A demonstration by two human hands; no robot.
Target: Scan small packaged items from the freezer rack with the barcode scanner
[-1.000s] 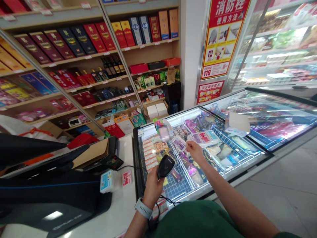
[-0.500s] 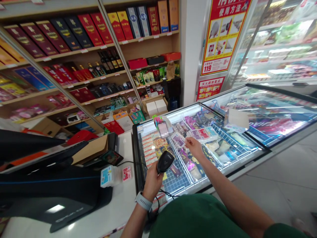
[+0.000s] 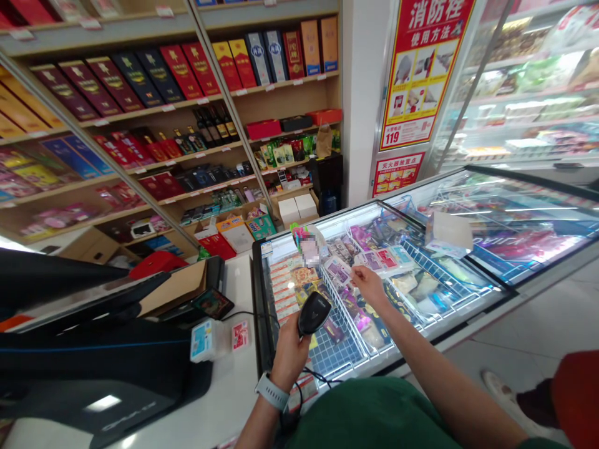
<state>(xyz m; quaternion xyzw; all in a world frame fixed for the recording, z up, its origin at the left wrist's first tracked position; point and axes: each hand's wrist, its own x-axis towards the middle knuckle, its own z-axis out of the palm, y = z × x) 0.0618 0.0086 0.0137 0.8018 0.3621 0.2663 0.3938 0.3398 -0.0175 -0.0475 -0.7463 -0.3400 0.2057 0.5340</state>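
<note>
My left hand (image 3: 291, 346) is wrapped round the handle of a black barcode scanner (image 3: 314, 313), held over the near end of the glass-topped freezer (image 3: 256, 293). A cable runs down from the scanner beside my wrist. To the right, my right hand (image 3: 369, 284) pinches the edge of a clear plastic box with a purple-and-white label (image 3: 339, 270). The label faces up toward the scanner. Just beyond my right fingers, a row of similar boxes (image 3: 386, 257) with purple, red and blue labels lies on the freezer top.
On the white counter (image 3: 234, 374) at left stand two more boxes, one blue-labelled (image 3: 202, 340) and one red-labelled (image 3: 240, 335). A dark checkout terminal (image 3: 93, 374) fills the lower left. A white carton (image 3: 449, 234) sits farther along the freezer. At right, a person's shoe (image 3: 498, 390) shows.
A person in red with a white shoe has come into view at lower right. The camera view has tilted slightly upward. Both hands keep nearly the same pose and hold.
</note>
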